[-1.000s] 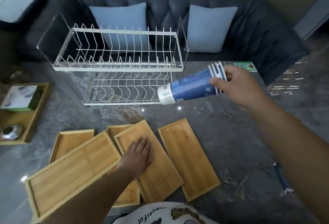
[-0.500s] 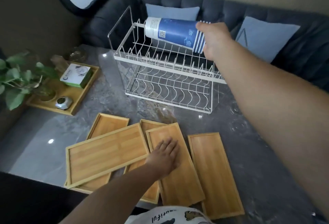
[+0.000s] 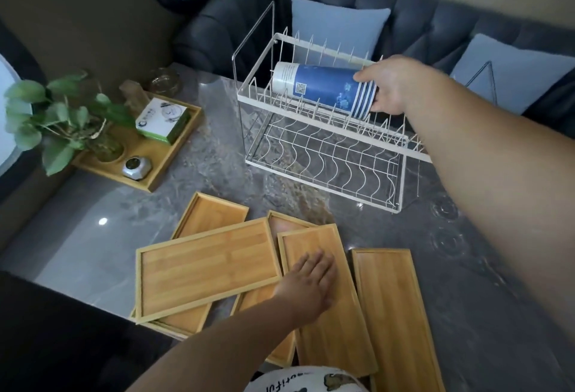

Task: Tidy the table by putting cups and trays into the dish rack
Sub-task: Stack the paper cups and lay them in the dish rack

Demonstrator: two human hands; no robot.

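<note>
A stack of blue and white paper cups [image 3: 323, 88] lies on its side in the upper tier of the white wire dish rack [image 3: 323, 158]. My right hand [image 3: 393, 85] grips the stack at its rim end, on the right. Several bamboo trays [image 3: 205, 267] lie overlapping on the grey marble table in front of the rack. My left hand [image 3: 308, 282] rests flat, fingers spread, on one narrow tray [image 3: 329, 329]. The rack's lower tier holds nothing.
A larger wooden tray [image 3: 174, 155] at the left holds a potted plant [image 3: 62, 117], a green and white box [image 3: 163, 120] and a small metal object [image 3: 137, 167]. A dark sofa with light blue cushions [image 3: 336, 30] stands behind the table.
My right hand has lowered the cup stack from above the rack's top rail down into the upper tier. My left hand has stayed on the tray.
</note>
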